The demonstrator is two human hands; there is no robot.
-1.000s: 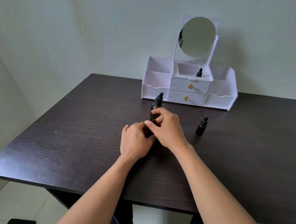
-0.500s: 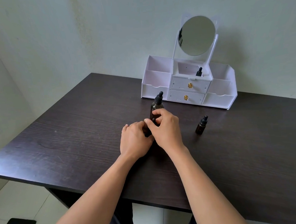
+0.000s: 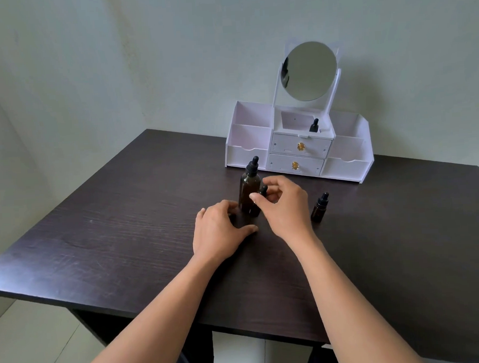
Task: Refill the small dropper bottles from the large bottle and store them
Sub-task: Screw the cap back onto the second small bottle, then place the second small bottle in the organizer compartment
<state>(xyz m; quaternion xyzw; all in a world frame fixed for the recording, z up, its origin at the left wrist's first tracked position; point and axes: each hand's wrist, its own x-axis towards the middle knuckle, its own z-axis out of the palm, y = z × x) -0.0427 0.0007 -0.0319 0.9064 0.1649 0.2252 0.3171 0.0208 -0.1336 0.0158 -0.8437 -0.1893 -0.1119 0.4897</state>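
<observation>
Progress, head view: approx. one third done, I judge. One small dark dropper bottle (image 3: 314, 126) already stands in the top middle compartment of the white plastic organizer with round mirror (image 3: 246, 156), at 12 o'clock on the dark wooden table (image 3: 110, 229). The large amber glass bottle with black dropper cap (image 3: 250, 185) stands near table centre, cap on. At its 5 o'clock, touching or nearly so, is a second small dropper bottle (image 3: 256, 209); the right hand (image 3: 284, 206) pinches its black cap w/ thumb and forefinger. The left hand (image 3: 219, 232) lies at its 7 o'clock, thumb spread on the table; whether the fingers hold the bottle foot I cannot tell. A third small dropper bottle (image 3: 320, 207) waits at 3 o'clock, closed, apart from both hands. Left to do, probably: finish and store no. 2, then refill and store no. 3.
</observation>
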